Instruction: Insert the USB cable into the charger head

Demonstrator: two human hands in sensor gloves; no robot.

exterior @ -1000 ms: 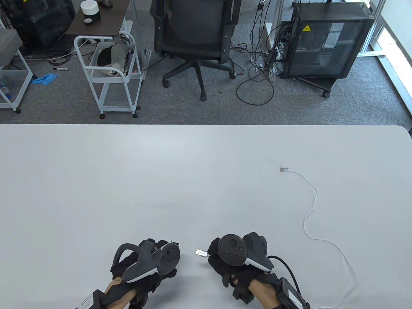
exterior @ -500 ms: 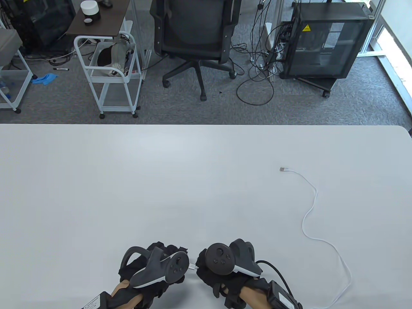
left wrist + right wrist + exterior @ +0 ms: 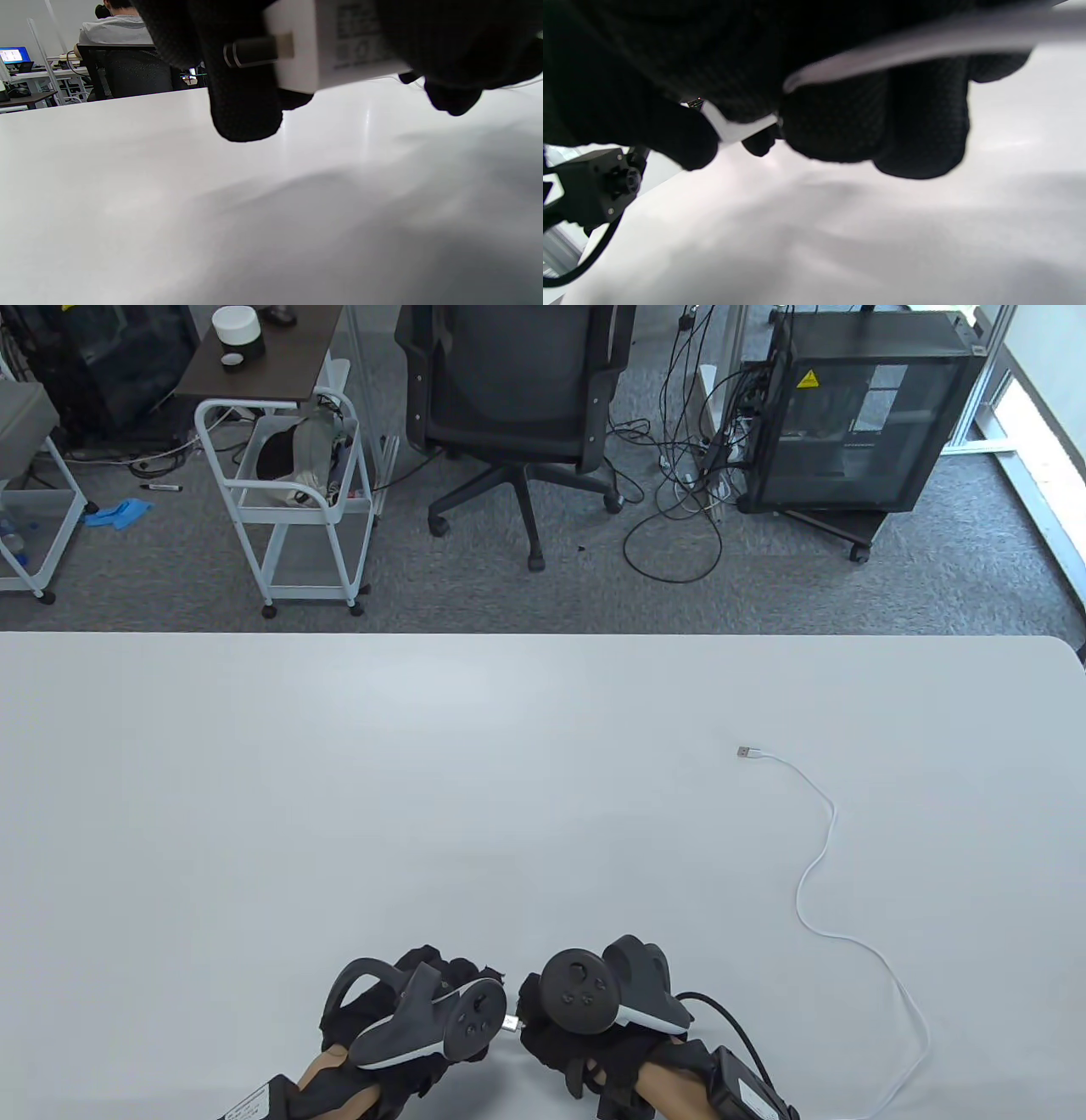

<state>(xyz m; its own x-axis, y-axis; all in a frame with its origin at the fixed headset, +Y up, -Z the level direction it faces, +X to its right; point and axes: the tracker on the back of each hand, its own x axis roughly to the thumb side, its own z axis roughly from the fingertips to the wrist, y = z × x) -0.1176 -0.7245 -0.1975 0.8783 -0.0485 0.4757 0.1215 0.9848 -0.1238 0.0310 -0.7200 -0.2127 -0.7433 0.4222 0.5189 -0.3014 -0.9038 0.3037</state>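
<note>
My left hand (image 3: 450,993) grips the white charger head (image 3: 335,46) just above the table near its front edge; in the table view the hand hides it. My right hand (image 3: 543,1010) pinches the USB plug (image 3: 510,1025) of the white cable (image 3: 819,848). In the left wrist view the metal plug (image 3: 254,51) meets the charger's end face. The hands are almost touching. The cable runs from my right hand (image 3: 840,114) out to the right, and its far plug (image 3: 744,751) lies on the table. In the right wrist view the cable (image 3: 925,46) crosses my fingers.
The white table (image 3: 339,780) spreads out beyond the hands. Past its far edge stand an office chair (image 3: 513,398), a white cart (image 3: 288,483) and a black cabinet (image 3: 857,415).
Both hands have come together: the right hand moved left with the plug, the left hand moved right, and the plug's tip now sits at the charger.
</note>
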